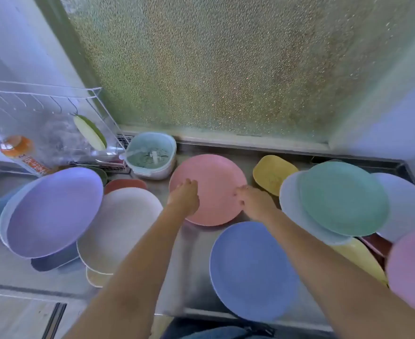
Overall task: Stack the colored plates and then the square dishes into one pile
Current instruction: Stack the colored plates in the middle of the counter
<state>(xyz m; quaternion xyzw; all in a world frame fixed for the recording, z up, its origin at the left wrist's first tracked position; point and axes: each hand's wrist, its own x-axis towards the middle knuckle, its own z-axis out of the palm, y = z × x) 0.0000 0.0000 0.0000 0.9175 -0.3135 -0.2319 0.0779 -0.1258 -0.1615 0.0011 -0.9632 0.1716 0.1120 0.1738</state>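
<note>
A pink round plate (pixel 213 182) lies on the steel counter (pixel 191 265) in the middle. My left hand (pixel 184 198) rests on its left rim and my right hand (pixel 253 203) on its right rim, fingers curled at the edges. A blue plate (pixel 250 270) lies nearer to me. On the left sit a lilac plate (pixel 54 211) and a cream plate (pixel 123 228) over other dishes. On the right a green plate (pixel 343 199) tops a pale blue one (pixel 289 206). A yellow square dish (pixel 272 172) lies behind them, another yellow dish (pixel 358 258) below.
A white-and-teal strainer basket (pixel 150 157) stands behind the pink plate. A wire dish rack (pixel 42 106) and an orange-capped bottle (pixel 20 152) are at the back left. A pink plate (pixel 412 270) sits at the right edge. Frosted glass backs the counter.
</note>
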